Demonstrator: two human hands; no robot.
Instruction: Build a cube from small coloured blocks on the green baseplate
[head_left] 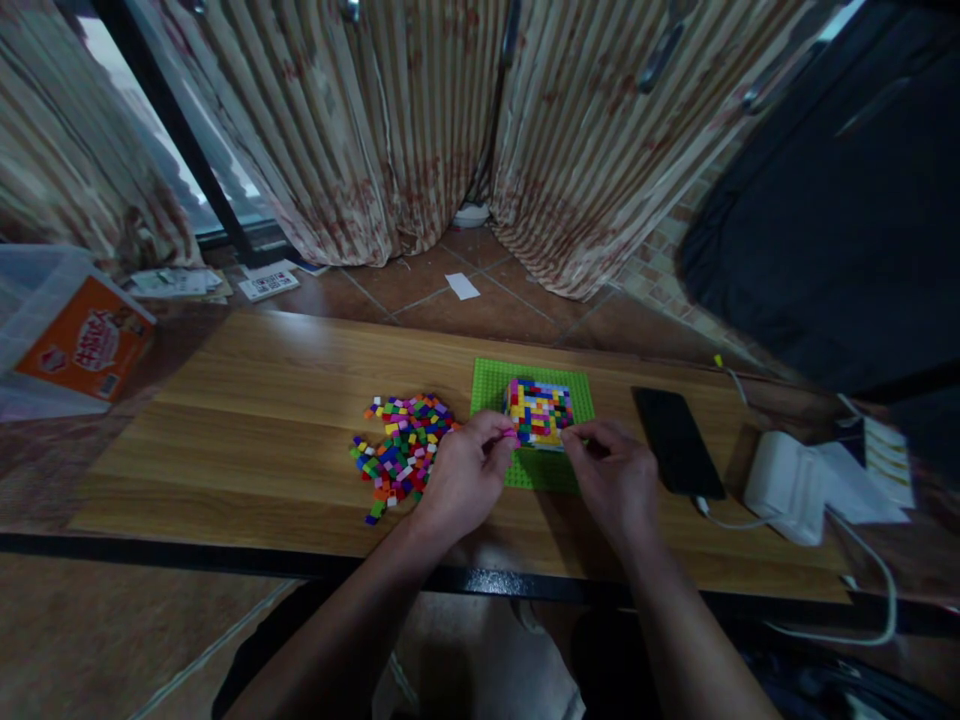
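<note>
Two bare hands flank a multicoloured toy-brick build [541,408], set on a green studded baseplate [491,375] on the table [262,430]; the studs presumably anchor it. Left hand [466,475]: thumb and forefinger nearly closed, pinching a small pink brick [511,434] at the build's near-left corner; a fingertip grip seems apt for so small a part. Right hand [616,478]: fingers curled, tips together at the near-right corner, probably steadying; cannot tell whether anything is gripped. Loose bricks [405,450] lie heaped left of the baseplate, probably for easy reach. Black smartphone [679,440] lies to the right, cable plugged in.
</note>
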